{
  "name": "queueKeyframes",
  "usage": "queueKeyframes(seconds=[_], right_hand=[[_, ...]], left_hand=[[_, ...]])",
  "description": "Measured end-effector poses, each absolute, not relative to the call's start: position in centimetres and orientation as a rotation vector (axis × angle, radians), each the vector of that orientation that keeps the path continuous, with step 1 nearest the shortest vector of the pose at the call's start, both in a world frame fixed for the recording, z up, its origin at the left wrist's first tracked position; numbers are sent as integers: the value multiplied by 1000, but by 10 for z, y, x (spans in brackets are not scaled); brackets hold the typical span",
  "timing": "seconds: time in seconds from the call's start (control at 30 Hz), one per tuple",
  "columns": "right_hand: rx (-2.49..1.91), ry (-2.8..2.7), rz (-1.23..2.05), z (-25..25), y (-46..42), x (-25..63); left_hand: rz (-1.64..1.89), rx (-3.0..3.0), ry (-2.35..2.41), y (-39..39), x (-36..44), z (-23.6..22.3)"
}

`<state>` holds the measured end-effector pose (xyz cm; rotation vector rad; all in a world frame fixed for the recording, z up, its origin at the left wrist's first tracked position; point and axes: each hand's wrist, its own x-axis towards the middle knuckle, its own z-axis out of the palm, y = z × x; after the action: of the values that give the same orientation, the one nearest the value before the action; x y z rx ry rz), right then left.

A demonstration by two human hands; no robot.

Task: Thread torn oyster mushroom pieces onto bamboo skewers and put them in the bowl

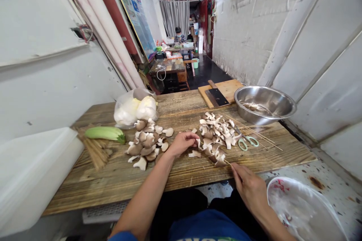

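Observation:
My left hand [183, 142] rests on the wooden table [113, 180], fingers pinched on a mushroom piece at the edge of the right mushroom pile [216, 133]. At the table's front edge my right hand [249, 187] is closed on a thin bamboo skewer [226, 161] that has mushroom pieces threaded on its far end. A second pile of cut mushrooms [147, 143] lies to the left of my left hand.
Green-handled scissors [247, 142] and loose skewers [254, 132] lie right of the mushrooms. Behind stand a steel bowl [264, 104], a cutting board with a cleaver [217, 96], a plastic bag [135, 108], a green squash [105, 133], and a bag-lined bin [299, 211] lower right.

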<state>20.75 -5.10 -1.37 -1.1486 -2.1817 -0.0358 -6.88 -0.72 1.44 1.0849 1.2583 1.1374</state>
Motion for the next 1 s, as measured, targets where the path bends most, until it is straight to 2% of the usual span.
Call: queueKeyframes(seconds=[0.17,0.73,1.0], right_hand=[[-1149,-2172,-6,-16,-52,209],[-1148,-2155,-14,-18,-51,208],[-1130,-2157,-36,-16,-51,207]], left_hand=[[1203,964,1114,-11,-73,15],[1278,879,1323,-13,-71,15],[1270,723,1206,-18,-65,26]])
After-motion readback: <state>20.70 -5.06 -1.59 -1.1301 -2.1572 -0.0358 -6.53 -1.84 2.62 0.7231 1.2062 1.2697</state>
